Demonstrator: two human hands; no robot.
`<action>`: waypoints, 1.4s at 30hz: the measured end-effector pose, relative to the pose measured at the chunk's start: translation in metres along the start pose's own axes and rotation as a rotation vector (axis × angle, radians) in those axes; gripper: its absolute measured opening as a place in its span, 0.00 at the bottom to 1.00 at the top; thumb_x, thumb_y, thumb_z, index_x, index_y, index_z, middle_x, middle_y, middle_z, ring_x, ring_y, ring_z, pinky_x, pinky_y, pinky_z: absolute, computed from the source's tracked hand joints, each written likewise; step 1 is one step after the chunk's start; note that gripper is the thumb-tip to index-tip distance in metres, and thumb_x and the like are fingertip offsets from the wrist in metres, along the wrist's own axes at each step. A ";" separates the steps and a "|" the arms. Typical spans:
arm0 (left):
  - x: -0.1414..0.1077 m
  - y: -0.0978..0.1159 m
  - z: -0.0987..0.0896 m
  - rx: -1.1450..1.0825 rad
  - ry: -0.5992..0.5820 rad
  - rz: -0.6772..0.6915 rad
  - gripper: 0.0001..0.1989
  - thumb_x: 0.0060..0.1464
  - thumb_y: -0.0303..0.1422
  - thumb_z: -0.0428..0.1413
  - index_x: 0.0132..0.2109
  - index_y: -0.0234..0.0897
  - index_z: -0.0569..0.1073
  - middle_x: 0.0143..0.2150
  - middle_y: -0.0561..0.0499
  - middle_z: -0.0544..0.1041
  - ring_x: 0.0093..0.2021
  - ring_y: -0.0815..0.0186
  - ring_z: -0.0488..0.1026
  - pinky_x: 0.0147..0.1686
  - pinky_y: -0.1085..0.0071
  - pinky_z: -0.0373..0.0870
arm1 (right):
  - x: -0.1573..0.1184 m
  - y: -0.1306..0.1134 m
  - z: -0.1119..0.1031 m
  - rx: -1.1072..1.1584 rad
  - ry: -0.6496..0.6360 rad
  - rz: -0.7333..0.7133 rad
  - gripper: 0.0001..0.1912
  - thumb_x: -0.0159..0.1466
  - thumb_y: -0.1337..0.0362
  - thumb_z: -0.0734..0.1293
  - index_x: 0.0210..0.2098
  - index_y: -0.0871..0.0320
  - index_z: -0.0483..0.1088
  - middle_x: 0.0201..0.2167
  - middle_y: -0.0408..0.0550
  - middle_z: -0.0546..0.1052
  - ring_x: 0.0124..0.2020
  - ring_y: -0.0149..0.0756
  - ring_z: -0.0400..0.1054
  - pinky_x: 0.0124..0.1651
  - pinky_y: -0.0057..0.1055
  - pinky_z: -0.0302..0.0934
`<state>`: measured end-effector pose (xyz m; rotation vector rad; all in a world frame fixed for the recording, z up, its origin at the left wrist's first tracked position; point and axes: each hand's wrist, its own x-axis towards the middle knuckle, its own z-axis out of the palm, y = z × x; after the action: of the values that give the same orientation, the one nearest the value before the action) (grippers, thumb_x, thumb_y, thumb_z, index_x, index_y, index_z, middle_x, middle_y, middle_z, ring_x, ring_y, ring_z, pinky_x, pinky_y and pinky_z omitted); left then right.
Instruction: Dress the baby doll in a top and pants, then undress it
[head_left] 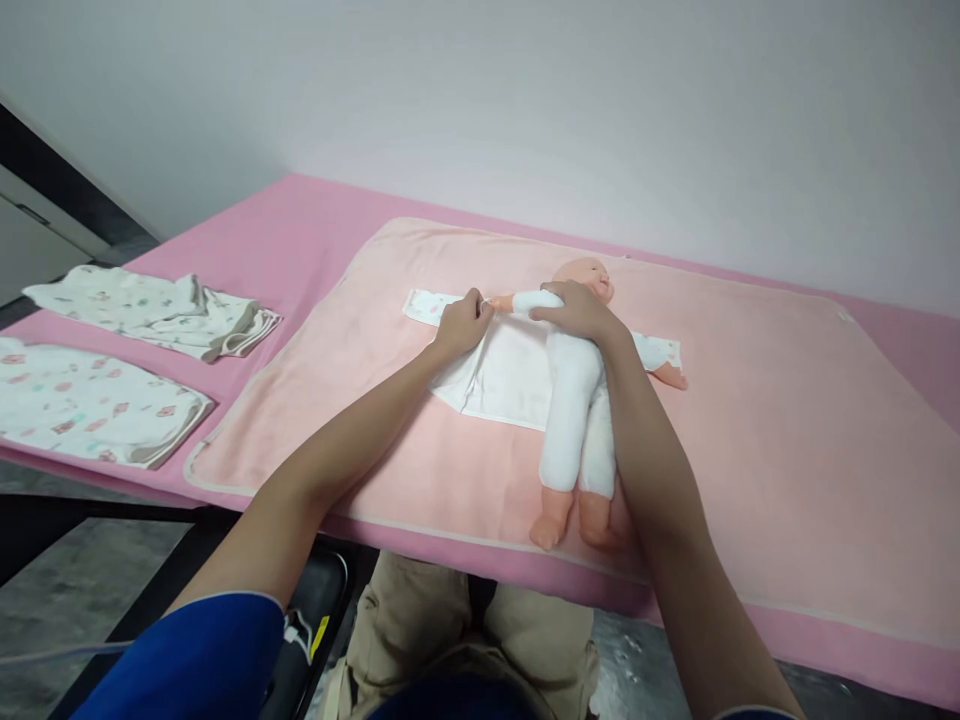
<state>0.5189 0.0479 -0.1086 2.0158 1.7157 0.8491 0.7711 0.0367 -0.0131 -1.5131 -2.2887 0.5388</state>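
A baby doll [573, 388] with a white cloth body lies on its back, turned to one side, on a white baby shirt [510, 372]. The shirt is spread open, its patterned sleeve [424, 306] stretched out to the left. My left hand [463, 322] is closed on the shirt near the base of that sleeve, just beside the doll's small hand. Across the doll's upper chest and shoulder, my right hand [576, 309] grips the doll; some of its fingers are hidden. On the right, the doll's other arm [670, 374] comes out of the second patterned sleeve.
A pale pink blanket [772, 450] covers much of the pink table [330, 215]. Folded patterned cloths [157, 310] [90, 400] lie at the left. A white wall [525, 120] rises behind the table, and a black chair [319, 600] stands below its front edge.
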 end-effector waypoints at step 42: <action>0.025 0.093 -0.019 0.076 0.117 0.369 0.06 0.70 0.36 0.58 0.49 0.40 0.70 0.55 0.38 0.79 0.59 0.45 0.73 0.61 0.50 0.66 | -0.079 0.053 0.047 -0.406 0.428 -0.011 0.09 0.73 0.60 0.61 0.46 0.53 0.72 0.47 0.64 0.79 0.52 0.63 0.71 0.56 0.55 0.65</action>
<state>0.5787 0.0522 -0.0311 2.4230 1.4724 1.0485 0.8200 -0.0229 -0.0862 -1.5967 -2.1364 -0.2566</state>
